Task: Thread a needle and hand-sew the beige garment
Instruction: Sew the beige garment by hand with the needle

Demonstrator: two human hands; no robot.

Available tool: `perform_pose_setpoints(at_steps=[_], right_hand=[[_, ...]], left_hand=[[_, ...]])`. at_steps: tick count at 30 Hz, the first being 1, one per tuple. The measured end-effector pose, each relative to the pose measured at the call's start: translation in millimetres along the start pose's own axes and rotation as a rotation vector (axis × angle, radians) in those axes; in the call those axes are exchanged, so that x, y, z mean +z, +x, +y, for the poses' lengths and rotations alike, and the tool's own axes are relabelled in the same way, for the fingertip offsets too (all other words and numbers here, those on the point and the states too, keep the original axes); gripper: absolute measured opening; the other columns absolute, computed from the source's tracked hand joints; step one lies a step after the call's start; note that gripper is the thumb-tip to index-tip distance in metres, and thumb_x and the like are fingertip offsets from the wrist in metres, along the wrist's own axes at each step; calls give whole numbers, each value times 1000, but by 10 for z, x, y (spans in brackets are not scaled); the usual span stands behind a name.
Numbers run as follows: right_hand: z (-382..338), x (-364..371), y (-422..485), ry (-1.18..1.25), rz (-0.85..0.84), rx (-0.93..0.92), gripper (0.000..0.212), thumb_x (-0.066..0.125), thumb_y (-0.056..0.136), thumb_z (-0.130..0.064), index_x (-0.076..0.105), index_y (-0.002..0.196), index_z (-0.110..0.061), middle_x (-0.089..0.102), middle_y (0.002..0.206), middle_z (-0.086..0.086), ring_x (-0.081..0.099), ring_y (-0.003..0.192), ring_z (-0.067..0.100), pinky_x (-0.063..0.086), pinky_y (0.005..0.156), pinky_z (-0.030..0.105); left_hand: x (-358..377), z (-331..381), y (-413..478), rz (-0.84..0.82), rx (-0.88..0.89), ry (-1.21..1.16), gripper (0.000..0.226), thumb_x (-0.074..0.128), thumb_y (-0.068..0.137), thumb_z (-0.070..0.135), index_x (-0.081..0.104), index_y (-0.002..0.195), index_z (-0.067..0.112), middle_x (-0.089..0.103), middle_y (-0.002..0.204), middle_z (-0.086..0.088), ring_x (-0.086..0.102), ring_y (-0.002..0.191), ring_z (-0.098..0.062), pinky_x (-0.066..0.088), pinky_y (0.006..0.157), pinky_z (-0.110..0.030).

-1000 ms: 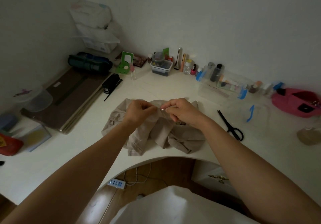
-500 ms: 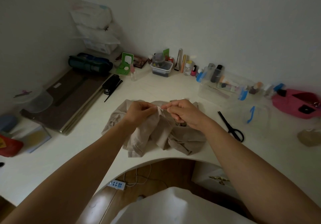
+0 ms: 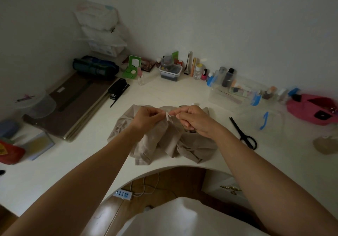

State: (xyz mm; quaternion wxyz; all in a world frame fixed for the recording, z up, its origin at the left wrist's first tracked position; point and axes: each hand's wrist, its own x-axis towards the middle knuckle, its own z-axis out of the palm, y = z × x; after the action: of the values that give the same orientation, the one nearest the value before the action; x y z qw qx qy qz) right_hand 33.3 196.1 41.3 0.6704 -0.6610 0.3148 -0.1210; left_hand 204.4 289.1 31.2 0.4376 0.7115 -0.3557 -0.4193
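Observation:
The beige garment (image 3: 164,142) lies crumpled on the white desk (image 3: 54,162) in front of me. My left hand (image 3: 148,118) pinches a raised fold of the cloth between thumb and fingertips. Just to its right, my right hand (image 3: 193,120) pinches a thin needle (image 3: 172,115) whose tip points into that fold. A pale thread runs down from the needle over the cloth, barely visible. Both hands hover slightly above the desk, almost touching.
Black scissors (image 3: 243,133) lie to the right of the garment. Clear plastic boxes (image 3: 236,94), small bottles (image 3: 198,71) and a pink case (image 3: 314,109) line the back wall. A dark board (image 3: 73,104) and a black stapler (image 3: 118,88) sit at the left.
My right hand has shifted slightly right and down with the needle; the pinched fold stands a little higher. The left hand keeps its hold.

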Motion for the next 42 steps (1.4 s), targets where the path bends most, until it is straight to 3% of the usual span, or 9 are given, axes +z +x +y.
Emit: perform_pose_setpoints(at_steps=[6,11,16,29,38,42], right_hand=[[3,-2,-9,-8,8,-2,30,46,99,-3,71,103,-20,41,49,-4,30,43,6,25,44,21],[-10,14,-25,1,3,-5,30,46,100,-2,70,103,-19,41,49,-4,30,43,5,25,44,19],[-7,15,-32,19,-5,4,29,45,100,-1,68,108,-14,39,48,-5,30,42,4,26,43,17],[22,-34,-16,14,8,15,27,44,101,-2,67,111,-13,41,49,-7,31,42,3,26,44,16],[31,-53,-17,27,6,16,26,44,101,-1,66,113,-10,41,50,-7,32,44,3,27,44,16],[43,-59,-29,1,23,23,26,44,101,-3,66,112,-12,42,50,-9,32,44,3,28,44,16]], left_hand=[[-4,-13,6,-17,-19,-27,18,66,90,23,74,96,9,71,100,-15,67,98,-29,55,90,-42],[1,5,-16,-25,-12,-18,21,64,91,20,73,102,4,70,102,-16,65,91,-21,55,87,-34],[-7,4,-5,-30,-26,-5,20,65,90,23,74,99,7,71,100,-14,64,88,-19,54,89,-37],[27,2,52,-45,-42,-13,21,64,91,23,73,101,7,71,101,-11,66,93,-22,56,87,-32],[28,-5,48,-52,-47,-26,19,66,89,25,74,98,10,71,101,-13,66,100,-28,55,91,-41],[29,-8,49,-23,-61,-33,19,68,88,24,74,98,9,71,100,-13,66,99,-29,56,89,-39]])
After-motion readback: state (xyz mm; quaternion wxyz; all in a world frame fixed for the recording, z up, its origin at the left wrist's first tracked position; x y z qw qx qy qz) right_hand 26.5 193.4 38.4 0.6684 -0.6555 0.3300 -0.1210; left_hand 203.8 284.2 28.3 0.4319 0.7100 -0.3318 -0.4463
